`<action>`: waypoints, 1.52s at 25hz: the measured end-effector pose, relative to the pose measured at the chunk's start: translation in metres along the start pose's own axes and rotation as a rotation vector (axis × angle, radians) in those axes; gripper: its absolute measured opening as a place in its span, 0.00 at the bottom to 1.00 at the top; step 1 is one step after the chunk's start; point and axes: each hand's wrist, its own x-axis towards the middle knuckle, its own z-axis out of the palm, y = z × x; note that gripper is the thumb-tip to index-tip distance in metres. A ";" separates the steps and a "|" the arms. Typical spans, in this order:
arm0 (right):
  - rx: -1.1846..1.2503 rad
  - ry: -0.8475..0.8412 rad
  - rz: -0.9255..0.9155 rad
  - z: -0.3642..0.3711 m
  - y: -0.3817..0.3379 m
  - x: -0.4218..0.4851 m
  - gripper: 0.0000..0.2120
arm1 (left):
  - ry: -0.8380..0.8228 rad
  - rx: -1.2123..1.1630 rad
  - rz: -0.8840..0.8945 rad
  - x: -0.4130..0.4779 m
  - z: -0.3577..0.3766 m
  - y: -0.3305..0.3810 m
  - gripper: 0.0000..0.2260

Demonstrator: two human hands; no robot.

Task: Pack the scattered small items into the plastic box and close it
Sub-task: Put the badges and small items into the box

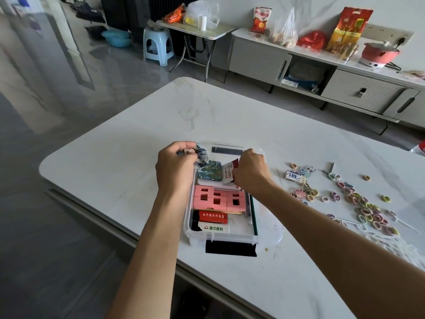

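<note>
A clear plastic box [254, 226] lies open on the white table, its lid [274, 236] flat under its right side. Inside are pink blocks [218, 200], a red packet [212, 216], a white packet with green print [213, 228] and a teal patterned square [209, 172]. My left hand [176, 168] grips a round printed badge [200, 155] at the box's far left corner. My right hand [249, 171] pinches a small red and white packet [230, 172] over the box's far end. Scattered to the right are several coloured hair rings [365, 208], a white eraser [294, 176] and keychains [307, 192].
Small scissors [329, 172] lie beyond the rings, with white floss picks [395, 246] near the right table edge. The table's left edge curves close to the box. Behind stand a low cabinet [259, 58] with bags and a pink pot, a folding table and a blue stool [157, 46].
</note>
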 end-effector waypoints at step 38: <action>0.680 -0.194 0.177 0.022 -0.001 -0.008 0.09 | -0.043 0.736 0.258 -0.011 -0.001 0.003 0.07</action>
